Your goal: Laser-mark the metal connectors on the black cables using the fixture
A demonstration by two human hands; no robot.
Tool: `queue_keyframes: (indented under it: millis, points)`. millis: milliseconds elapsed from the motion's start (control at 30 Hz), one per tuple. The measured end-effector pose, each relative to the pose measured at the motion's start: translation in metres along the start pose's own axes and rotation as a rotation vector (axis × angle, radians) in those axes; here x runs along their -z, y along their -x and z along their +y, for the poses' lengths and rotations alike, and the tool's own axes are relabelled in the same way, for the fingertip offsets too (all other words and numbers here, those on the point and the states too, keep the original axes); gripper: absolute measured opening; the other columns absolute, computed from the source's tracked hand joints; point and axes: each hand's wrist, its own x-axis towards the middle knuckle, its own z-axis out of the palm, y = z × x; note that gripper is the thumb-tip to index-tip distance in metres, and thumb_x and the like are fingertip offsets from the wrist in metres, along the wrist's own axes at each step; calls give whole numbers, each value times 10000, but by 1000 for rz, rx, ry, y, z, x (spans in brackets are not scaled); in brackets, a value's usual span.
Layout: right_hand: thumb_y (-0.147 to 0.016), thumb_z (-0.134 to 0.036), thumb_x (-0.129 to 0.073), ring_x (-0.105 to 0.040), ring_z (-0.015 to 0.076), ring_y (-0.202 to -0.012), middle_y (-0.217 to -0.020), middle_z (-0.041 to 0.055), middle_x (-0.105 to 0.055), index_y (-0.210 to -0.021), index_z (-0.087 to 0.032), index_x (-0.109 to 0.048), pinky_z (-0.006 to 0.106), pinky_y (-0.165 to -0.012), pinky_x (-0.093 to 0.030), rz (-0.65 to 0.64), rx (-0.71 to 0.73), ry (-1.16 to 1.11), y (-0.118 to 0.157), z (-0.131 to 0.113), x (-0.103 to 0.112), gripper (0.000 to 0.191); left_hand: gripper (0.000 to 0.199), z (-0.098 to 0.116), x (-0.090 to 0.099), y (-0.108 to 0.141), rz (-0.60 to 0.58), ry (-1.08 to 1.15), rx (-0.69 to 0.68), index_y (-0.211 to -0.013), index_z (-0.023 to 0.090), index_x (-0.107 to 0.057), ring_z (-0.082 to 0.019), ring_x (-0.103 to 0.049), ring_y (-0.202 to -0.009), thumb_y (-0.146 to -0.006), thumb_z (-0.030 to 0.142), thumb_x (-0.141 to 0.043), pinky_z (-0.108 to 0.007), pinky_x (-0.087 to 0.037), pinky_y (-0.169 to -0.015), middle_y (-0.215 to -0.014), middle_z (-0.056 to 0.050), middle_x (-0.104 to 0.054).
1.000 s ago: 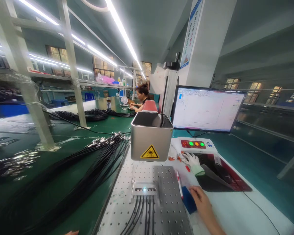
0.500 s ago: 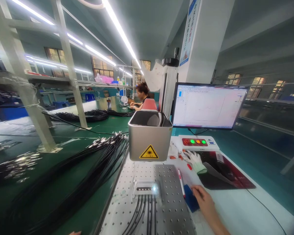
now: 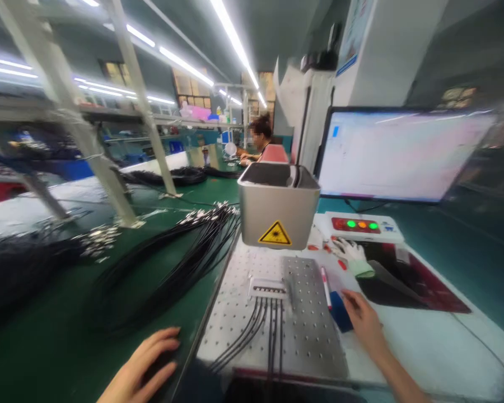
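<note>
My left hand (image 3: 145,364) hovers over the green table (image 3: 63,358) at the bottom, fingers apart and holding nothing. At the right, my right hand (image 3: 363,319) has its fingertips at the edge of a dark blue pad (image 3: 341,312), beside a red and white pen (image 3: 326,287); whether it grips the pad is unclear. Between the hands, a metal fixture (image 3: 269,288) on the perforated plate (image 3: 315,341) holds the ends of several black cables (image 3: 271,336), which run toward me. Above it is a silver box-shaped head (image 3: 277,210) with a yellow warning triangle.
Bundles of black cables (image 3: 151,280) lie on the left table. A white glove (image 3: 355,258), a button panel (image 3: 357,225) and a monitor (image 3: 399,157) are at the right. A person (image 3: 260,137) sits behind the machine.
My left hand has come into view from the bottom edge. The bright spark at the fixture is gone. The view has shifted, and my right hand remains by the blue pad.
</note>
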Motion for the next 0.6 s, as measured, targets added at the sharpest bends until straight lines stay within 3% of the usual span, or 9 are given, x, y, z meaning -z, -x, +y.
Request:
queue_keyframes:
  millis: [100,200,267,367,500,600]
  points:
    - [-784,-470,-481,-593,222,-898,-981,85,-620,-995,-201,-593,369,-808,-486,-117,130,52,-11,-15,-11,360,305,38,27,-17,-92,-2,74,-1033,250,-602,-204,-555,-1082,-823,445,-499,-321,-466,-944,-1171,-33,-581]
    - [-754,-468,-539,-521,247,-1067,-1123,90,-550,-1118,-220,-542,418,-925,-422,-285,278,127,-24,-38,-34,441,270,89,26,-44,-136,9,51,-1041,208,-577,-202,-527,-1096,-861,371,-459,-328,-442,-959,-1172,-61,-560]
    - [-722,-460,-586,-444,265,-1169,-1229,100,-483,-1205,-219,-487,438,-979,-371,-417,349,201,-31,-53,-53,549,246,125,5,-62,-205,12,-33,-1069,195,-556,-193,-536,-1062,-863,292,-463,-330,-441,-949,-1159,-68,-563]
    - [-653,-433,-660,-376,306,-1222,-1299,134,-427,-1223,-175,-479,466,-993,-335,-566,407,348,-38,-68,-76,651,399,164,-48,-82,-247,-100,-174,-1167,143,-498,-241,-468,-1138,-789,235,-586,-369,-403,-984,-1243,-105,-502]
    - [-622,-344,-665,-406,316,-1177,-1259,139,-456,-1092,-160,-553,467,-958,-344,-577,447,467,-43,-73,-89,517,606,184,-112,-99,-156,-230,-259,-1263,104,-396,-300,-360,-1219,-757,330,-640,-437,-364,-995,-1315,-142,-425]
    - [-595,-269,-634,-438,299,-1121,-1209,126,-482,-1007,-162,-556,443,-924,-362,-571,460,459,-46,-76,-91,432,583,187,-132,-106,-104,-277,-245,-1254,107,-395,-293,-386,-1178,-777,362,-612,-440,-374,-964,-1241,-146,-466]
